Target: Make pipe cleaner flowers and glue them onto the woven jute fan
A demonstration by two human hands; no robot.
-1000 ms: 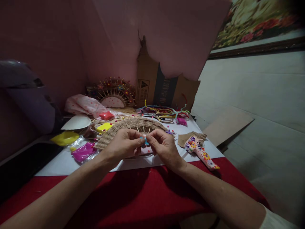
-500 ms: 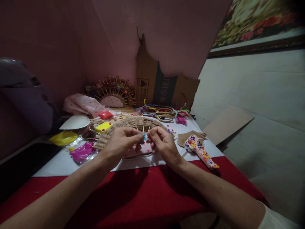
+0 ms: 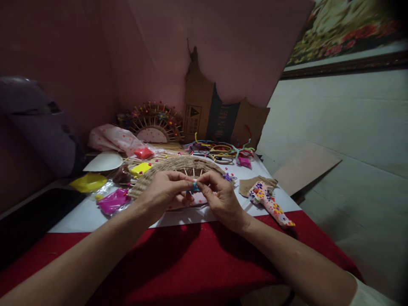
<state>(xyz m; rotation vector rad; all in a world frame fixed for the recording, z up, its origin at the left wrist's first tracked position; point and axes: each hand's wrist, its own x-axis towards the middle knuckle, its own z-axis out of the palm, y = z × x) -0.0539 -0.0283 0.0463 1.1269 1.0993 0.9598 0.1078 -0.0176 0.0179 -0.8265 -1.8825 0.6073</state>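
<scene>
Between the fingertips of both hands is a small blue piece, like a flower in outline, partly hidden by the fingers. My left hand pinches it from the left, thumb against index finger. From the other side, my right hand pinches at its upper edge. Right behind and beneath the hands lies a half-round fan-shaped craft with a woven twine rim, thin sticks and a pink dotted centre. A small purple flower shows at its right end.
Bags of magenta and yellow clay lie left. Scissors and pipe cleaners are behind. A dotted giraffe-like figure rests right. A finished-looking fan and torn cardboard lean on the wall.
The blue piece has turned between the fingers and now shows more below the fingertips. My right fingers have shifted closer to the left ones. The view has swung slightly.
</scene>
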